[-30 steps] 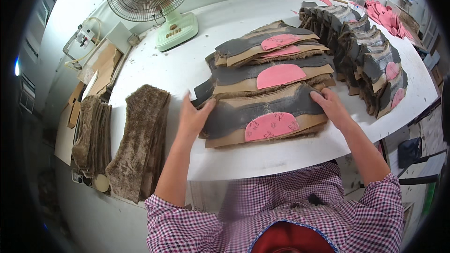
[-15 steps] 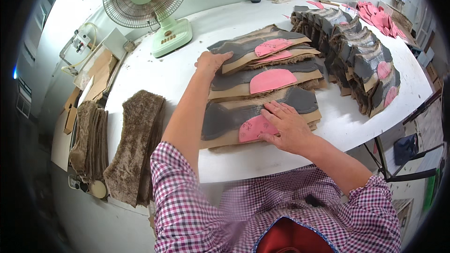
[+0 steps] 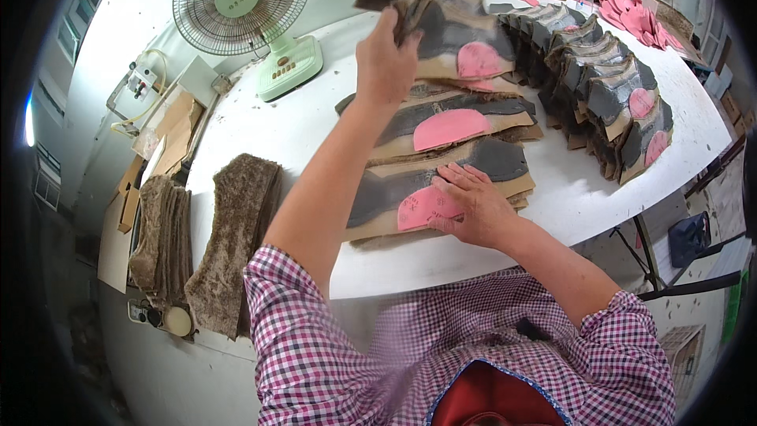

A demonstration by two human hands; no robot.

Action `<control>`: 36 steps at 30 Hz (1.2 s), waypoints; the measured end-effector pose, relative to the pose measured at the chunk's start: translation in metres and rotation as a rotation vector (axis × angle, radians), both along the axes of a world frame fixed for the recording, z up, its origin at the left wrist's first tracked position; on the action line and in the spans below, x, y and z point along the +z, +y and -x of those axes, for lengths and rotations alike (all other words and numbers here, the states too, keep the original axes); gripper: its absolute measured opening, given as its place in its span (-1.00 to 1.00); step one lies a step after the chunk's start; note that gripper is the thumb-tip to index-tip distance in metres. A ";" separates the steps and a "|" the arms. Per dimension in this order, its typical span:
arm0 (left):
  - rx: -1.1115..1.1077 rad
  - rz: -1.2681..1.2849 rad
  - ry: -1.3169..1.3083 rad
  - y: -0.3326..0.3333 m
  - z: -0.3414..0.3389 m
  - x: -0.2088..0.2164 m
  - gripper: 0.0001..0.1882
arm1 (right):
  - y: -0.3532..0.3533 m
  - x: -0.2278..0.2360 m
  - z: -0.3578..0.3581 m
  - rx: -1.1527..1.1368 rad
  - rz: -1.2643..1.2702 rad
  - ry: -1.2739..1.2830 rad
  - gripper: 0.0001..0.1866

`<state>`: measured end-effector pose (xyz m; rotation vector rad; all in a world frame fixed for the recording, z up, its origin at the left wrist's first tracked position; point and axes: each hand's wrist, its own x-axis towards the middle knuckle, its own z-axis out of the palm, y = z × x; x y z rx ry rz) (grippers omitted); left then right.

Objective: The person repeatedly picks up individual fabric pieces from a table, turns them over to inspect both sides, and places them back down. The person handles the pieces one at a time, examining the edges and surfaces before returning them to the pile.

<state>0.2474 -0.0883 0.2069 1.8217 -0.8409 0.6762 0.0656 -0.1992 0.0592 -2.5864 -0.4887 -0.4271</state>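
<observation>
My left hand (image 3: 388,63) is closed round the left end of some brown fur-backed pieces (image 3: 453,38), faced with dark grey and tan. It holds them raised and tilted at the back of the table; they are slightly blurred, and how many it holds I cannot tell. A pink half-round patch (image 3: 478,60) shows on their front. My right hand (image 3: 487,209) lies with fingers spread on the nearest layered pieces (image 3: 377,197), partly over their pink patch (image 3: 422,207). Between the hands rest similar pieces with another pink patch (image 3: 448,128).
Long overlapping rows of similar pieces (image 3: 587,71) run along the right, with loose pink patches (image 3: 635,24) behind. Two piles of brown fur pieces (image 3: 236,241) (image 3: 160,241) stand at the left. A green table fan (image 3: 290,67) is at the back left of the white table (image 3: 315,134).
My left hand has closed on the far pieces and lifted them up and away, tilting them. My right hand has stayed on the nearest pieces.
</observation>
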 end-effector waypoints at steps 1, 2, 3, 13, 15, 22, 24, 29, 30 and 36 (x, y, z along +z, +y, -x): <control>-0.038 0.052 -0.022 -0.003 0.002 0.013 -0.79 | 0.000 0.000 0.000 0.010 -0.017 0.011 -0.33; -0.087 0.105 -0.045 -0.008 0.004 0.027 -0.79 | -0.002 0.000 -0.001 0.006 -0.017 0.007 -0.34; -0.173 0.154 -0.045 -0.007 0.008 0.044 -0.79 | -0.001 -0.001 -0.001 0.016 -0.025 0.004 -0.34; -0.282 0.544 0.468 0.080 0.157 0.063 -0.59 | -0.003 0.019 0.050 0.118 -0.002 -0.245 -0.36; -0.091 0.525 0.510 0.115 0.187 0.011 -0.59 | 0.004 0.015 0.075 0.088 0.060 0.166 -0.42; -0.004 0.484 0.961 0.165 0.214 -0.157 -0.65 | 0.019 0.020 0.144 0.598 -0.147 0.664 -0.69; -0.008 0.486 0.955 0.155 0.217 -0.157 -0.66 | 0.028 0.025 0.139 0.507 -0.220 0.149 -0.72; 0.055 0.495 0.929 0.145 0.216 -0.162 -0.66 | 0.026 0.043 0.104 0.237 0.053 -0.163 -0.49; 0.078 0.473 0.915 0.145 0.213 -0.161 -0.65 | 0.027 0.041 0.090 0.133 0.149 -0.125 -0.43; 0.353 -0.035 0.416 0.164 0.146 -0.103 -0.46 | 0.002 0.004 0.046 0.079 0.310 0.017 -0.21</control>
